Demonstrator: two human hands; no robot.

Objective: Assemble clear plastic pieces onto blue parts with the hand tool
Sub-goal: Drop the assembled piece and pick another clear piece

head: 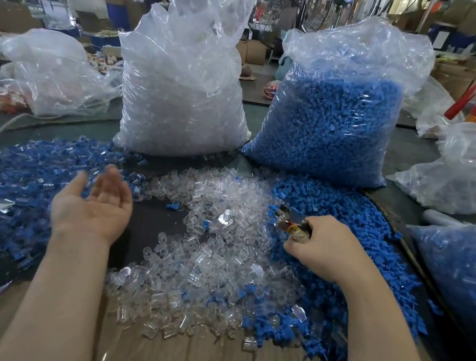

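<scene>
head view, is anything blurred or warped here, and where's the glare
Head view: the left hand is motion-blurred, the right hand on the hand tool sharper; wide-angle bending curves the table edges and background; glare sits on the two tall bags, clear and blue; background is soft.

Left hand [96, 203] palm-up, fingers relaxed; right hand [325, 247] curled, gripping.

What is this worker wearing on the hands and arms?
Nothing shows on them. The left hand and right hand are bare, with no gloves, rings or watch in view. Both forearms are uncovered down to the bottom of the picture; no sleeve shows.
</scene>
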